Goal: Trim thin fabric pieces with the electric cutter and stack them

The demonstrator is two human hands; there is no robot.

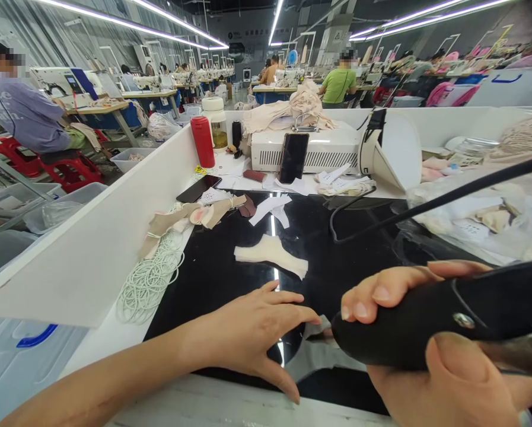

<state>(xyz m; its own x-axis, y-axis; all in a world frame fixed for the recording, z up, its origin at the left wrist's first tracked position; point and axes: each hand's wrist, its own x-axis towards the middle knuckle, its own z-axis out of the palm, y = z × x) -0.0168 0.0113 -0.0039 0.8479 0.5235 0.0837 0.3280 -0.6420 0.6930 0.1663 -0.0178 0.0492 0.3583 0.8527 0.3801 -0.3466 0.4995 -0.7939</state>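
Note:
My right hand (461, 379) is wrapped around a black handheld tool (408, 320) with a rounded end and a screw on its side. What kind of tool it is, I cannot make out. Over the glossy black work surface (221, 284), my left hand (266, 326) hovers or rests with its fingers spread, holding nothing. A greyish patch (323, 356) shows between the two hands; whether it is a sheet or a reflection is unclear. Beyond my left fingertips lies a cream, curved fabric-like piece (272, 255), with white strips (272, 210) farther back.
A black cord (461, 198) crosses the right side. Pale green elastic cord (152, 279) is heaped at left. Along the back stand a red bottle (202, 142), an upright phone (294, 157) and a white vented machine (337, 148). Plastic bags (483, 219) lie right. People sit at sewing machines beyond.

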